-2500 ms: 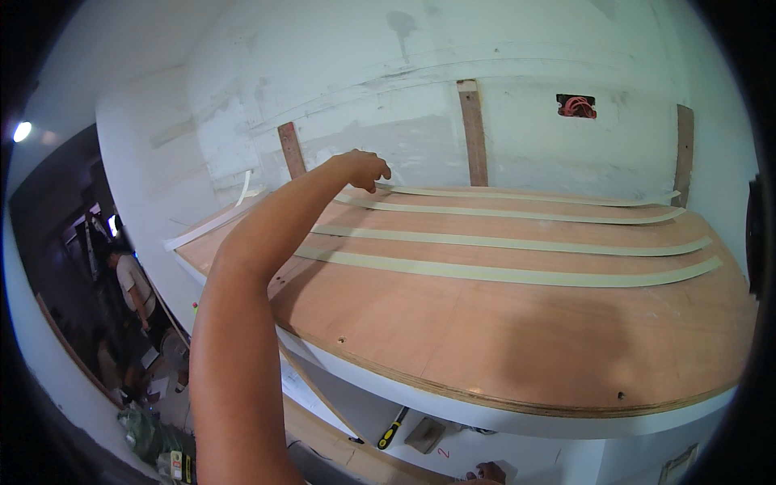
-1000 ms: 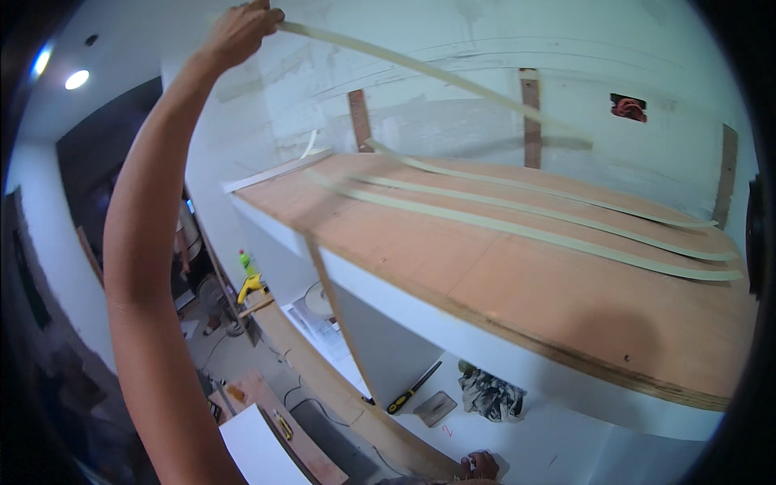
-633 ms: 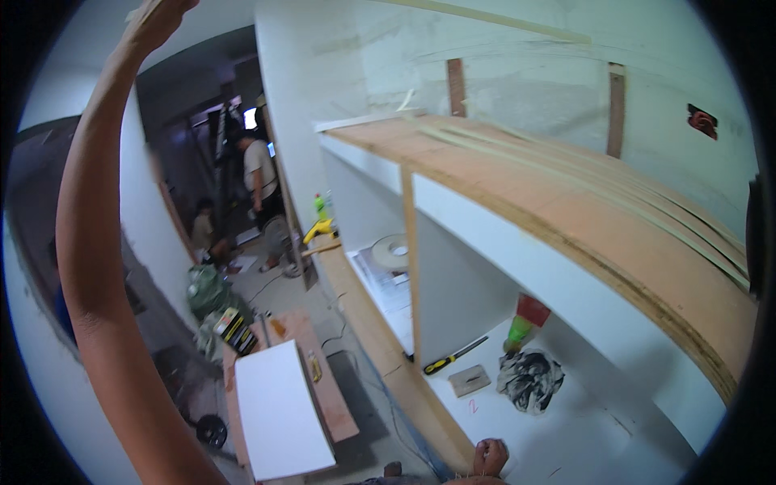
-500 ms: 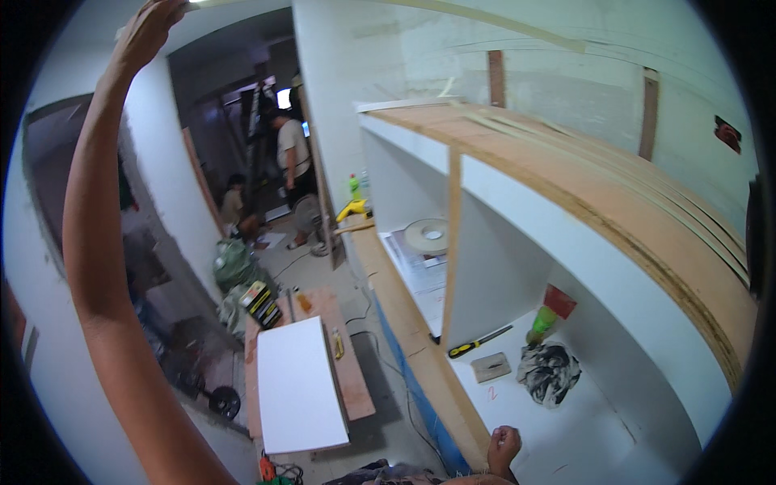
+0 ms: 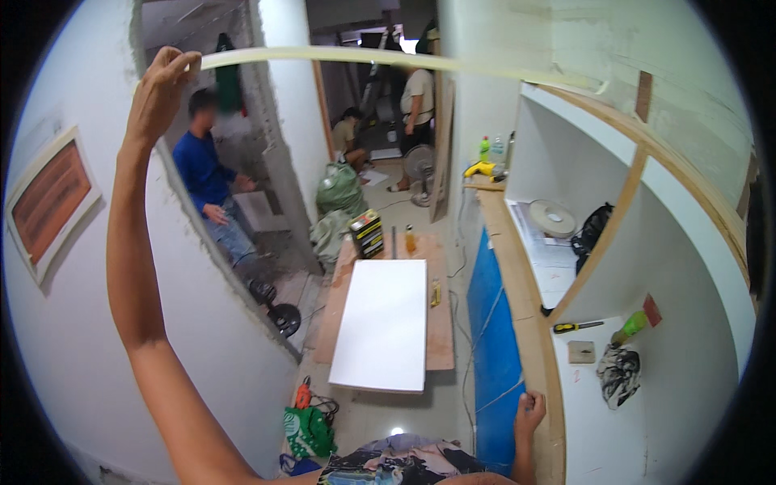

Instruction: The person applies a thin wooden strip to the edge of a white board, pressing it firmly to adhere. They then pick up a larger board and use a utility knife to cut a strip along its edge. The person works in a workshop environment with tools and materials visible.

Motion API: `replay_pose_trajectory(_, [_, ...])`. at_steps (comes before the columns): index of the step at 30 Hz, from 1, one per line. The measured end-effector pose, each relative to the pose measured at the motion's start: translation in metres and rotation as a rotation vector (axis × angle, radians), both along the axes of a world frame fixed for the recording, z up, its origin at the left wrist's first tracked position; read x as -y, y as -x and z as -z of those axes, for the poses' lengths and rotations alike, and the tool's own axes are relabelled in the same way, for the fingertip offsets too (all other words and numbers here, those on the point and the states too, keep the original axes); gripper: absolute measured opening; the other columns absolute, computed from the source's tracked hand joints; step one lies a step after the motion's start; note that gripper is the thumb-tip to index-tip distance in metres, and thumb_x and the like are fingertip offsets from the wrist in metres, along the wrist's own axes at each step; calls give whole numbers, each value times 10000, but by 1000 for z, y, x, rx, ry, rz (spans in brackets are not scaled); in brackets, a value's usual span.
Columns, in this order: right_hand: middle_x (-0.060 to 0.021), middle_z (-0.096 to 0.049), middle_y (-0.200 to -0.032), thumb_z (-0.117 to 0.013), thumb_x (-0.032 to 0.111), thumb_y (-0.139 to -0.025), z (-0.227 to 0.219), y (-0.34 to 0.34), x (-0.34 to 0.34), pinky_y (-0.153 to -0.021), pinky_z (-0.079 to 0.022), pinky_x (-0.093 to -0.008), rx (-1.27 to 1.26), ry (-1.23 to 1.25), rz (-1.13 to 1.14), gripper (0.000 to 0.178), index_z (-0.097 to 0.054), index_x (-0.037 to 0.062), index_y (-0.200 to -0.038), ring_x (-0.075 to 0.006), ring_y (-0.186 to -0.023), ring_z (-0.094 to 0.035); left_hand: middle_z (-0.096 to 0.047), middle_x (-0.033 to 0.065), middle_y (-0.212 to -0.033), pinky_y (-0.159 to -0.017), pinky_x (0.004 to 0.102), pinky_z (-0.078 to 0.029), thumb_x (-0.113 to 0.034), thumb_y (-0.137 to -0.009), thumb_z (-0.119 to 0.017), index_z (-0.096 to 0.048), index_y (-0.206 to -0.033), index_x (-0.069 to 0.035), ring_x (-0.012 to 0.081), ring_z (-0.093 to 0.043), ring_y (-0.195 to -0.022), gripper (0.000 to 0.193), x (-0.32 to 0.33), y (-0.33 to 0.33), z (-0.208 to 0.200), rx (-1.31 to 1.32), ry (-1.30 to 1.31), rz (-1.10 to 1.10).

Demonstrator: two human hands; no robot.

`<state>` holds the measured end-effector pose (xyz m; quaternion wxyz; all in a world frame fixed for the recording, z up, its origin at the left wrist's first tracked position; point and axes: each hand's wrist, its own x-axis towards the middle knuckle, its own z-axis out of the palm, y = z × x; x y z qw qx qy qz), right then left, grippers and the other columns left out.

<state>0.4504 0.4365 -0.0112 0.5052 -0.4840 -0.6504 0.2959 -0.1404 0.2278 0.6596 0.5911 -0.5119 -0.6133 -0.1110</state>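
Note:
My left hand (image 5: 159, 90), raised high at the left, pinches one end of a long pale strip (image 5: 339, 54). That strip looks like edge banding and stretches across to the top of a white cabinet (image 5: 695, 315) on the right. Low beside the cabinet's wooden front edge (image 5: 543, 380), my right hand (image 5: 530, 411) has its fingers curled in; anything inside them is hidden. Close to it on the cabinet's inner floor lie a black-and-yellow hand tool (image 5: 577, 326), a small grey-brown block (image 5: 581, 352), a crumpled cloth (image 5: 619, 376) and a green-handled scraper (image 5: 634, 322).
A white board (image 5: 380, 327) lies on a low wooden table (image 5: 440, 347) with a yellow-black can (image 5: 367, 234). A roll of banding (image 5: 552, 218) sits in the far cabinet bay. One person in blue (image 5: 202, 162) stands in the left doorway. A green bag (image 5: 307, 431) rests on the floor.
My view has turned left, bringing the doorway person into sight. My left hand still holds the strip's end, and much more of the strip now shows. My right hand stays low near the cabinet.

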Motion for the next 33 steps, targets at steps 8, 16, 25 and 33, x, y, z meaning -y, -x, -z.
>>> replay_pose_trajectory(8, [-60,-613,-987,-587,374,-1002,-55,225,-37,-800,-483,-300,-468,374,-512,424,-568,26,-1243,-165,-884,-582,-568,104,-991,-735,298,-493,82,-906,-603,-649,-1170,-29,196,-581,-851,290,121,35,158,411,123,12])
replay_pose_trajectory(16, [-274,-378,-1492,-464,784,-870,-1,365,28,-1100,-363,-507,-619,1354,-829,1104,-123,-13,-1554,-366,-1342,-437,-577,116,-1022,-795,293,-521,102,-886,-618,-668,-1169,-50,207,-597,-920,325,211,26,355,861,160,-42])
replay_pose_trajectory(25, [-254,-330,-1546,-282,841,-877,155,338,115,-1138,-300,-525,-293,1815,-754,1089,-149,5,-1562,-397,-1400,-372,-564,157,-980,-782,446,-479,-14,-870,-646,-662,-1096,-65,350,-578,-876,232,216,-101,598,1164,255,-405])
replay_pose_trajectory(33, [-259,-288,-1569,-195,900,-825,204,371,96,-1157,-264,-539,-629,1912,-435,1154,-89,33,-1578,-401,-1416,-349,-574,156,-953,-799,464,-448,-65,-869,-655,-674,-1074,-82,363,-568,-888,206,219,-156,608,1225,421,-580])
